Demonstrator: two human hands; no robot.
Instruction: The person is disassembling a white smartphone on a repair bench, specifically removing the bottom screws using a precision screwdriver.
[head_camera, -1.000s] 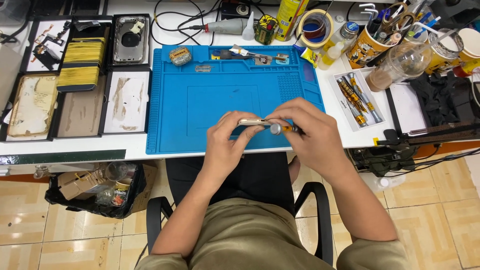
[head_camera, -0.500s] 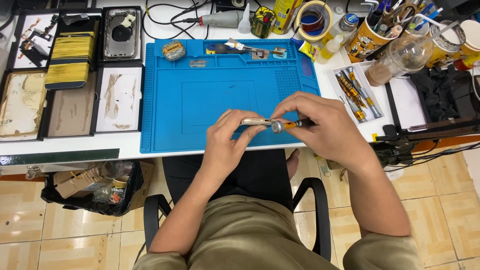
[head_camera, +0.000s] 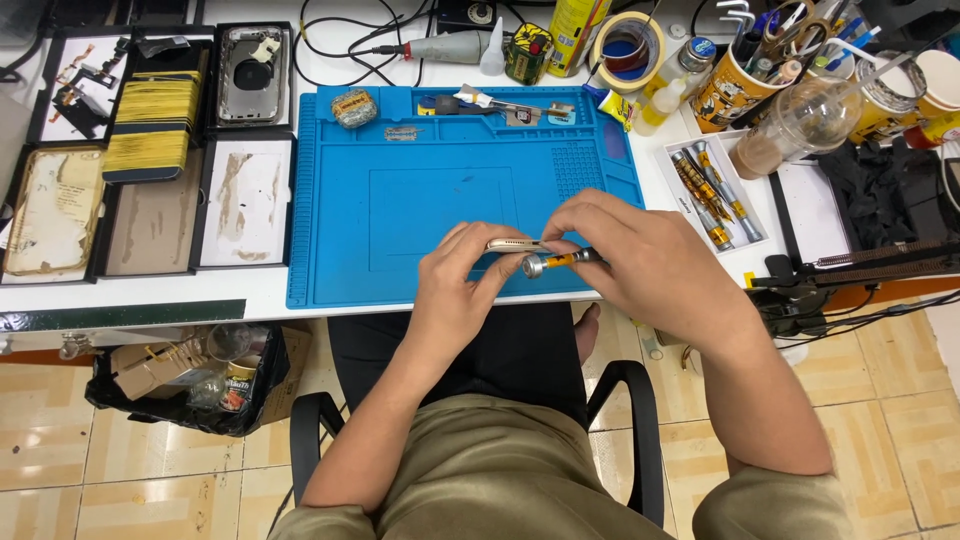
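Phone, thin, stiff, light and likely fragile, pinched edge-on by left hand over blue mat, right hand grip pinching small screwdriver against its end; hold by side edges

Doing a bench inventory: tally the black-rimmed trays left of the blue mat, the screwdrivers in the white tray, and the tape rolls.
Black-rimmed trays: 6
Screwdrivers in the white tray: about 4, tightly packed
Tape rolls: 1
Total: about 11
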